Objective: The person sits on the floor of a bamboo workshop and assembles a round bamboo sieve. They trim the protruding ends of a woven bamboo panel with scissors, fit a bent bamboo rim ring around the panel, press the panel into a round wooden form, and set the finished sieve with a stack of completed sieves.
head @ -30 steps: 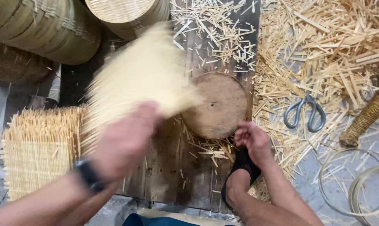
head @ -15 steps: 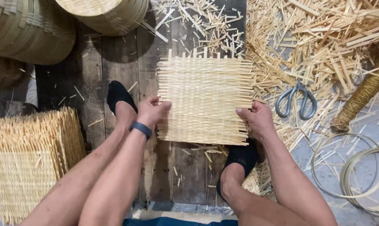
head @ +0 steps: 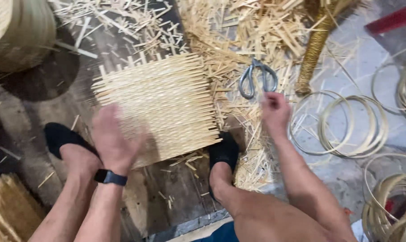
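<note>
Letting go of the woven bamboo mat (head: 160, 105), my right hand (head: 274, 112) now reaches toward the scissors (head: 256, 77), fingers loosely curled, holding nothing. My left hand (head: 113, 139), open and flat, rests on the mat's near-left corner on the plank floor (head: 176, 197); trimming seems next.

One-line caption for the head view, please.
Left hand rests on a square woven bamboo mat on wooden boards; right hand reaches toward scissors amid bamboo offcuts.
</note>
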